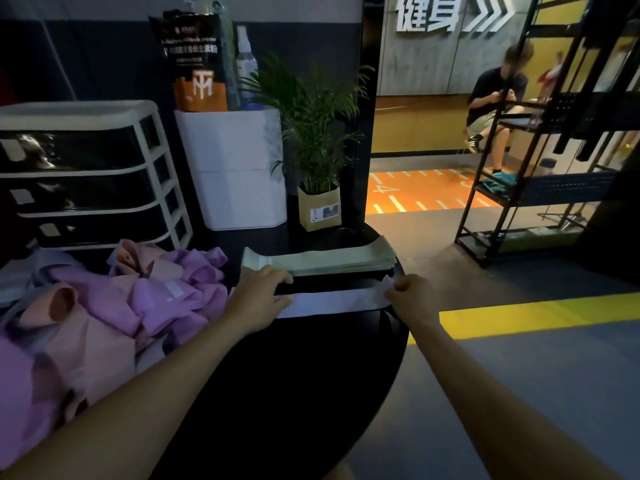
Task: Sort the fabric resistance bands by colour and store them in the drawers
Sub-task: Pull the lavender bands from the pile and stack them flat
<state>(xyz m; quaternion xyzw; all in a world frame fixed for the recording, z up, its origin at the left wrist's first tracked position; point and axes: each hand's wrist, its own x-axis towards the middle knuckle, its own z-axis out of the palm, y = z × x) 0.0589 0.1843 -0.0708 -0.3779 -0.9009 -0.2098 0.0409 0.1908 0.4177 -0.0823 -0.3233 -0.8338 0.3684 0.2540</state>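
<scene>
On the black round table (277, 375), far edge: a pale lilac-grey flat fabric resistance band (332, 301) lies stretched out, its long axis running left to right across the person's front.
Left hand (258, 299): rests on the band's left end, fingers fairly straight and pressing it flat; nothing is clasped.
Right hand (410, 294): fingers curled, pinching the band's right end, which lifts in a small peak just beside the knuckles.
Governing relation: the band spans the gap between both hands; each hand sits at one end, neither nearer the middle.
Neighbouring stack: folded pale green fabric bands (322, 259) lie parallel, just beyond the band, apart from it.
Unsorted heap: pink, purple and peach bands (114, 299), left of the left hand.
Destination: white-framed plastic unit of dark drawers (86, 174), far left, all drawers appear closed.
Assessment: the band is probably being smoothed or folded; the left hand lies nearer the drawers.
</scene>
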